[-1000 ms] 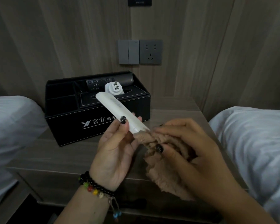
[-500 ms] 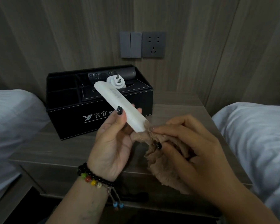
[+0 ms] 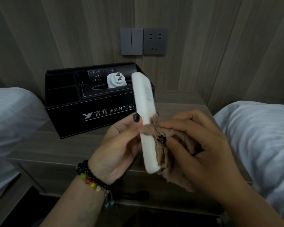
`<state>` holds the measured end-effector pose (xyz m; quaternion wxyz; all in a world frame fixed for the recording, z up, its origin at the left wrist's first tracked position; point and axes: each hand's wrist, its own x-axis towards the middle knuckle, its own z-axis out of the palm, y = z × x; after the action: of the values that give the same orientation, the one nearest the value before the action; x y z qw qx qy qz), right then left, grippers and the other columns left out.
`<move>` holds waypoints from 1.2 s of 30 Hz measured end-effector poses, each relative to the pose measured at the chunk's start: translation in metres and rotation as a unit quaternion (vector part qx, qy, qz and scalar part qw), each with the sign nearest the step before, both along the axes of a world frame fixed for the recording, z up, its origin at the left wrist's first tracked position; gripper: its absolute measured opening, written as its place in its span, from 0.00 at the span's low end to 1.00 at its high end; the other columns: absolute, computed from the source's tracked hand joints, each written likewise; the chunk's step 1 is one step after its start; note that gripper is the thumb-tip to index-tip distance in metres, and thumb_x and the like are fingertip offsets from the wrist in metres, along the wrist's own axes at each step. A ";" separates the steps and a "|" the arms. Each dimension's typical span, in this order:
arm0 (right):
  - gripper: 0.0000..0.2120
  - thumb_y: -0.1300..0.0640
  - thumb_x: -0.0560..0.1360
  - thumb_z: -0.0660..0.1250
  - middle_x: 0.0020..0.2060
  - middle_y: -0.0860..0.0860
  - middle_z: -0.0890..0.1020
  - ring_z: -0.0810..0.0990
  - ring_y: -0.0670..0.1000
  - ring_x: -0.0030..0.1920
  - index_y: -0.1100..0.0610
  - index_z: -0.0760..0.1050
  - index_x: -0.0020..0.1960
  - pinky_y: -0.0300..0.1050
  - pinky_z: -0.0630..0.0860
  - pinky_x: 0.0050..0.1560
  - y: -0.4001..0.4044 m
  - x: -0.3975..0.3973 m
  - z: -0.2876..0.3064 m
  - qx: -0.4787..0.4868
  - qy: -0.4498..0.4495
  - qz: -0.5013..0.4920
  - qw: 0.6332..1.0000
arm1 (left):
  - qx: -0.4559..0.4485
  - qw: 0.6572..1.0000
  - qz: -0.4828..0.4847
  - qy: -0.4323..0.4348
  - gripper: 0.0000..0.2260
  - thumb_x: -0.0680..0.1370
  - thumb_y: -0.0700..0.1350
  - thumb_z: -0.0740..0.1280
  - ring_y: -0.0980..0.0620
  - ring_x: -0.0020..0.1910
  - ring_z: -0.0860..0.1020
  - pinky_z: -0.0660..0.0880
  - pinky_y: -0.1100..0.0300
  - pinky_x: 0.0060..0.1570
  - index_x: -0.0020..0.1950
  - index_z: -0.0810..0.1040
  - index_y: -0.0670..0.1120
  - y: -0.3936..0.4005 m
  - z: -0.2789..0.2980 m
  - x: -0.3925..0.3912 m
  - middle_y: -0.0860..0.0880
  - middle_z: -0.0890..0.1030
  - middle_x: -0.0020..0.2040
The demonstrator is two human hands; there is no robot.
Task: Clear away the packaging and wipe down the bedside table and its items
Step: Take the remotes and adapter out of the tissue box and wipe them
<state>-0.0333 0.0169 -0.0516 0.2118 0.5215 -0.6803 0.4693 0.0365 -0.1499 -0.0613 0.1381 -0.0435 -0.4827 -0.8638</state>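
My left hand point(image 3: 120, 145) grips a long white remote point(image 3: 144, 112) around its middle and holds it nearly upright above the wooden bedside table point(image 3: 44, 145). My right hand point(image 3: 198, 145) holds a crumpled tan cloth point(image 3: 164, 154) pressed against the remote's lower right side. Behind them a black hotel organiser box point(image 3: 95, 110) stands on the table. It carries a black remote point(image 3: 102, 74) and a white plug adapter point(image 3: 116, 81).
White bedding lies at the left point(image 3: 11, 115) and at the right point(image 3: 259, 138) of the table. A grey switch and socket plate point(image 3: 144, 41) is set in the wood-panelled wall above the box. A drawer front shows below the table's top.
The white remote has swung from a tilt to the upper left to nearly upright. The cloth has moved from the remote's lower end up to its middle.
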 end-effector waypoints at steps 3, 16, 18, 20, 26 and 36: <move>0.13 0.62 0.74 0.67 0.49 0.49 0.76 0.74 0.36 0.53 0.56 0.79 0.58 0.26 0.69 0.54 0.002 0.000 0.002 -0.029 -0.008 -0.027 0.999 | -0.047 0.997 -0.059 -0.013 0.16 0.67 0.49 0.76 0.51 0.47 0.83 0.79 0.58 0.47 0.52 0.84 0.45 0.002 0.000 0.004 0.45 0.85 0.49; 0.15 0.65 0.73 0.70 0.50 0.53 0.78 0.73 0.35 0.52 0.51 0.76 0.56 0.25 0.67 0.54 0.013 -0.015 0.009 -0.112 -0.027 -0.149 0.982 | -0.165 0.975 -0.136 -0.065 0.24 0.65 0.52 0.78 0.50 0.49 0.83 0.79 0.58 0.47 0.57 0.82 0.44 0.002 0.003 0.005 0.44 0.84 0.51; 0.13 0.64 0.73 0.69 0.51 0.52 0.77 0.73 0.35 0.53 0.53 0.76 0.56 0.25 0.67 0.55 0.011 -0.009 0.008 -0.078 -0.002 -0.108 0.991 | -0.165 0.982 -0.081 -0.052 0.25 0.64 0.52 0.78 0.51 0.49 0.82 0.78 0.59 0.48 0.57 0.82 0.44 0.001 0.002 0.003 0.46 0.84 0.51; 0.12 0.61 0.73 0.68 0.52 0.51 0.76 0.72 0.35 0.54 0.56 0.78 0.56 0.26 0.68 0.56 0.005 0.000 0.005 -0.044 0.023 -0.065 0.997 | -0.180 0.983 -0.031 -0.017 0.19 0.65 0.48 0.76 0.53 0.49 0.82 0.77 0.62 0.48 0.54 0.83 0.44 0.000 0.003 0.001 0.48 0.84 0.50; 0.14 0.68 0.72 0.70 0.49 0.54 0.78 0.74 0.38 0.51 0.56 0.78 0.56 0.26 0.68 0.53 0.001 -0.001 0.014 -0.086 0.000 -0.093 0.992 | -0.371 0.925 0.076 0.004 0.24 0.65 0.48 0.77 0.51 0.45 0.81 0.79 0.59 0.49 0.60 0.81 0.49 -0.015 0.010 0.011 0.42 0.81 0.51; 0.15 0.67 0.72 0.70 0.49 0.52 0.76 0.74 0.38 0.51 0.54 0.77 0.57 0.28 0.69 0.52 0.001 -0.001 0.008 -0.075 -0.005 -0.095 0.993 | -0.400 0.910 0.110 -0.008 0.26 0.64 0.50 0.76 0.52 0.45 0.82 0.80 0.57 0.47 0.61 0.80 0.48 -0.008 0.005 0.007 0.47 0.82 0.52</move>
<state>-0.0342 0.0180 -0.0434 0.2907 0.4348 -0.6907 0.4994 0.0437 -0.1583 -0.0561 0.1990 -0.0349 -0.7906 -0.5780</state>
